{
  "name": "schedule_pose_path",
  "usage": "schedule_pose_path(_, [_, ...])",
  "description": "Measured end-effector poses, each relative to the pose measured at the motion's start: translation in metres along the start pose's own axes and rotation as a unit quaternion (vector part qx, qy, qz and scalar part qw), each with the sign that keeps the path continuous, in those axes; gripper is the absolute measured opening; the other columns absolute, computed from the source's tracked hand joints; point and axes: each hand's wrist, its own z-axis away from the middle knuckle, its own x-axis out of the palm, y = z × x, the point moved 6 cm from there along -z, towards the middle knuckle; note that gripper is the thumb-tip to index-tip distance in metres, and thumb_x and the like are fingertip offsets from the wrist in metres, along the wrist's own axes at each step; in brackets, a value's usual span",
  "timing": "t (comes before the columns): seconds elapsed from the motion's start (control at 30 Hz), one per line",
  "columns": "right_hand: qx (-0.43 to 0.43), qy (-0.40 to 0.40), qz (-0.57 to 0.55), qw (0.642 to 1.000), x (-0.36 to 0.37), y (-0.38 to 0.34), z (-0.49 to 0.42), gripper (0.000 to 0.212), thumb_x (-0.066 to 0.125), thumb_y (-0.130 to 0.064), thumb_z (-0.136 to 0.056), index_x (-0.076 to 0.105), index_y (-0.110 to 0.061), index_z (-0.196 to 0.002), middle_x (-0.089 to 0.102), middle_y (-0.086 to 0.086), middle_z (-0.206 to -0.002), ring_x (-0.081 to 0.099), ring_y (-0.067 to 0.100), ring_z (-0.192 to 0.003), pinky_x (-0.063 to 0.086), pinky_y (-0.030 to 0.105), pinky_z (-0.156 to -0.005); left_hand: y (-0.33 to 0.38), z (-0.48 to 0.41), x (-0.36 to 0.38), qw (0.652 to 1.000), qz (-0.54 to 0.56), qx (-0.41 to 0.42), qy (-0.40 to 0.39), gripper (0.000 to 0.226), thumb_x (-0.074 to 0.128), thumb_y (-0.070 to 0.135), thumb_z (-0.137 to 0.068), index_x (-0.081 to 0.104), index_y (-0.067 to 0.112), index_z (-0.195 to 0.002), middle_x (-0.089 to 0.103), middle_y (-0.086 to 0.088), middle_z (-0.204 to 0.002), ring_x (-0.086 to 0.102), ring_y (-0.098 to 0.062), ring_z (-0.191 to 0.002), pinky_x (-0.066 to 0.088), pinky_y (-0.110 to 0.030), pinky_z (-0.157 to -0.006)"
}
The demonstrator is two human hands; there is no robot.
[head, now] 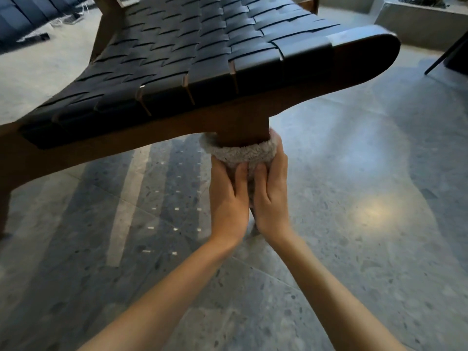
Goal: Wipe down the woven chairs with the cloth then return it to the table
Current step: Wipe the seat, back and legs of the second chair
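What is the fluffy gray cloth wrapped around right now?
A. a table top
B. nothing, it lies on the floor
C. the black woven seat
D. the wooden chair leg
D: the cloth curls around the wooden chair leg just under the woven seat, and the left hand and right hand both grip it there.

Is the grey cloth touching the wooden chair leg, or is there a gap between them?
Touching. The head view shows the cloth wrapped tight around the chair leg, with no gap, gripped by the left hand and right hand.
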Motion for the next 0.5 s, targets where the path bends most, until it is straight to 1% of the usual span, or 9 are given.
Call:
schedule_pose_path(0.07, [0.038, -0.01, 0.016, 0.999, -0.002, 0.025, 0.016, 0.046, 0.033, -0.029, -0.101, 0.025, -0.028, -0.147, 0.041, -0.008, -0.138, 0.039, 0.017, -0.131, 0.035, 0.048, -0.107, -0.022, 0.008, 0.007, 0.999, -0.021, -0.017, -0.028, 0.026, 0.044, 0.027, -0.098, 0.034, 0.046, -0.113, 0.057, 0.006, -0.11, 0.06, -0.001, -0.094, 0.048, -0.011, -0.077])
schedule_pose_path(0.13, [0.086, -0.026, 0.021, 0.996, -0.005, 0.05, 0.031, 0.046, 0.033, -0.037, -0.097, 0.023, -0.043, -0.142, 0.04, -0.005, -0.141, 0.037, 0.021, -0.132, 0.034, 0.052, -0.108, -0.047, 0.016, 0.015, 0.997, -0.041, -0.04, -0.061, 0.026, 0.044, 0.024, -0.098, 0.039, 0.034, -0.121, 0.058, 0.001, -0.115, 0.06, -0.006, -0.098, 0.048, -0.013, -0.08])
schedule_pose_path(0.2, [0.151, -0.045, 0.009, 0.988, -0.01, 0.076, 0.047, 0.045, 0.035, -0.033, -0.094, 0.027, -0.046, -0.136, 0.043, 0.002, -0.14, 0.041, 0.025, -0.13, 0.038, 0.055, -0.104, -0.075, 0.024, 0.025, 0.987, -0.076, -0.074, -0.119, 0.032, 0.043, 0.026, -0.099, 0.039, 0.019, -0.13, 0.056, -0.001, -0.12, 0.059, -0.013, -0.105, 0.045, -0.01, -0.078])
schedule_pose_path(0.23, [0.177, -0.056, 0.009, 0.983, -0.012, 0.087, 0.054, 0.044, 0.035, -0.029, -0.093, 0.031, -0.046, -0.133, 0.046, 0.0, -0.136, 0.044, 0.024, -0.127, 0.04, 0.054, -0.103, -0.09, 0.03, 0.031, 0.977, -0.101, -0.099, -0.158, 0.035, 0.042, 0.026, -0.099, 0.037, 0.016, -0.133, 0.055, -0.002, -0.121, 0.058, -0.016, -0.108, 0.043, -0.01, -0.075])
schedule_pose_path(0.3, [0.207, -0.079, 0.028, 0.975, -0.017, 0.103, 0.066, 0.042, 0.035, -0.023, -0.091, 0.036, -0.047, -0.126, 0.047, -0.014, -0.13, 0.045, 0.013, -0.123, 0.04, 0.05, -0.104, -0.116, 0.041, 0.042, 0.946, -0.154, -0.157, -0.237, 0.038, 0.039, 0.027, -0.101, 0.03, 0.014, -0.136, 0.051, -0.005, -0.124, 0.055, -0.022, -0.114, 0.038, -0.014, -0.077])
schedule_pose_path(0.37, [0.235, -0.111, 0.047, 0.965, -0.019, 0.114, 0.07, 0.042, 0.034, -0.022, -0.09, 0.033, -0.044, -0.126, 0.041, -0.017, -0.129, 0.04, 0.005, -0.122, 0.035, 0.045, -0.11, -0.13, 0.048, 0.049, 0.921, -0.18, -0.204, -0.281, 0.041, 0.036, 0.027, -0.102, 0.025, 0.015, -0.139, 0.048, -0.008, -0.13, 0.05, -0.024, -0.12, 0.035, -0.019, -0.08])
schedule_pose_path(0.43, [0.254, -0.139, 0.042, 0.956, -0.019, 0.118, 0.068, 0.043, 0.035, -0.019, -0.092, 0.032, -0.038, -0.13, 0.039, -0.011, -0.132, 0.039, 0.005, -0.123, 0.035, 0.042, -0.111, -0.132, 0.049, 0.051, 0.921, -0.177, -0.203, -0.281, 0.043, 0.037, 0.024, -0.102, 0.023, 0.015, -0.141, 0.046, -0.009, -0.134, 0.048, -0.024, -0.122, 0.035, -0.02, -0.084])
schedule_pose_path(0.47, [0.254, -0.153, 0.032, 0.955, -0.019, 0.116, 0.067, 0.043, 0.035, -0.016, -0.094, 0.034, -0.036, -0.132, 0.041, -0.011, -0.132, 0.041, 0.005, -0.124, 0.036, 0.037, -0.11, -0.13, 0.05, 0.05, 0.926, -0.17, -0.2, -0.271, 0.043, 0.038, 0.022, -0.101, 0.024, 0.014, -0.141, 0.047, -0.01, -0.135, 0.048, -0.024, -0.122, 0.036, -0.022, -0.086])
schedule_pose_path(0.5, [0.241, -0.164, 0.02, 0.956, -0.019, 0.111, 0.067, 0.045, 0.036, -0.014, -0.095, 0.035, -0.037, -0.133, 0.043, -0.015, -0.132, 0.041, 0.001, -0.125, 0.036, 0.027, -0.109, -0.126, 0.05, 0.049, 0.932, -0.162, -0.199, -0.255, 0.042, 0.039, 0.022, -0.101, 0.027, 0.014, -0.14, 0.05, -0.01, -0.133, 0.05, -0.025, -0.121, 0.038, -0.024, -0.087])
